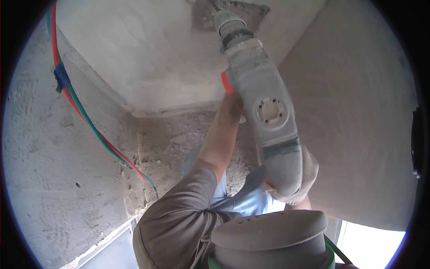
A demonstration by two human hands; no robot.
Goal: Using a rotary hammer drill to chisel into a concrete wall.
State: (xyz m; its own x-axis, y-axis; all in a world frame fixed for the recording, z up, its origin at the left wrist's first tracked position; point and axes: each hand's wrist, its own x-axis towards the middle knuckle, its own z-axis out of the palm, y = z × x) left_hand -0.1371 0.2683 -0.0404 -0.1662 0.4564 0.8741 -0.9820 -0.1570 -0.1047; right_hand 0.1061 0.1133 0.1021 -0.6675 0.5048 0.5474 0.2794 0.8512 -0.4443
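Note:
A long, dusty grey rotary hammer point(271, 80) stretches away from me, its chuck point(229, 22) up against a rough, broken patch point(255, 12) in a pale plastered surface. On its rear grip, my right hand point(310, 175) in a whitish work glove is closed, mostly behind the tool's body. From the left, my bare forearm runs to the hammer's front half, where my left hand point(235, 101) holds the tool from beneath; its fingers are hidden. A bright red part point(227, 83) sticks out beside that hand. The bit's tip cannot be made out clearly.
Red and green lines point(89, 121), bound with blue tape point(62, 77), hang along the left wall point(58, 179). Rubble point(179, 139) lies below, near my legs. A smooth wall point(354, 116) stands at right. A grey round canister point(268, 231) with green edging fills the lower middle.

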